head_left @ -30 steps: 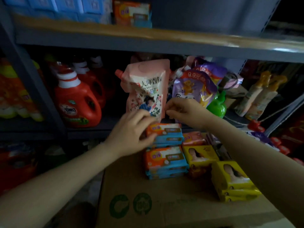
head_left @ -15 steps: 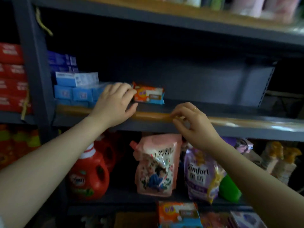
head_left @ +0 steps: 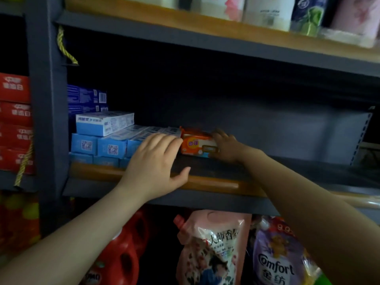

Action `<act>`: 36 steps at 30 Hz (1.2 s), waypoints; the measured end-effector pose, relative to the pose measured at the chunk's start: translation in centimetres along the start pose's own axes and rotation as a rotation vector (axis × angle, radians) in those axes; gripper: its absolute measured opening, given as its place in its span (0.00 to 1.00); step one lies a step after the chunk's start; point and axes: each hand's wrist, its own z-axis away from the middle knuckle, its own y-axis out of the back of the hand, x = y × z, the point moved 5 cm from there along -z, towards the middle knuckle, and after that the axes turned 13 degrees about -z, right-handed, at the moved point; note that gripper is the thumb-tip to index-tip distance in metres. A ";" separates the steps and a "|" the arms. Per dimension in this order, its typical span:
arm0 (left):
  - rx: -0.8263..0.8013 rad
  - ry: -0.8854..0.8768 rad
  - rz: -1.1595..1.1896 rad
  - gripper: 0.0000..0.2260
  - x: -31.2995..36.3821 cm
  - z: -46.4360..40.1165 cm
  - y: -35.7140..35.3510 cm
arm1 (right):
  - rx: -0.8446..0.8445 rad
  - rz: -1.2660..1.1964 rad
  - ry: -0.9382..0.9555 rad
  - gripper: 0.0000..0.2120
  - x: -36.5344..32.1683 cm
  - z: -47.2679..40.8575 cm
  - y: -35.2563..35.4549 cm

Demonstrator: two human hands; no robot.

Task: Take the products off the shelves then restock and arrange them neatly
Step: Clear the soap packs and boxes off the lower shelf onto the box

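The orange soap pack sits on the middle shelf, a little above the picture's centre, a flat rectangular bar in glossy printed wrap with a pale blue band along its lower edge. The right hand lies against its 3 o'clock end, fingers spread over the top rear corner; whether it grips or only nudges, I cannot tell. The left hand is spread open and flat at the pack's 9 o'clock side, fingertips just beside it, thumb resting on the shelf's rounded, wood-toned front lip, holding nothing. At 9 o'clock from the soap stand stacked blue toothpaste cartons, crisp-edged card boxes, touching or nearly touching the pack. From the pack out to 3 o'clock the dark metal shelf is bare, so restocking seems barely begun: one bar placed, a whole row left to fill and square up. At 6 o'clock, below, hang soft goods: a pink spouted refill pouch, a purple Comfort pouch and a red plastic detergent jug.
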 end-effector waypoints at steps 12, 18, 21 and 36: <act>0.064 0.007 0.070 0.24 -0.3 0.2 -0.3 | 0.218 0.172 0.017 0.22 0.3 -0.2 0.3; 0.103 0.018 0.072 0.22 -0.3 0.3 0.4 | 0.148 0.049 -0.034 0.22 -0.4 1.6 1.1; 0.101 0.016 0.071 0.22 -0.3 0.2 0.6 | 0.239 -0.046 0.016 0.21 -1.3 4.3 2.5; 0.263 0.035 0.746 0.31 2.4 4.1 7.5 | 0.445 -0.771 0.290 0.17 -1.2 22.2 2.7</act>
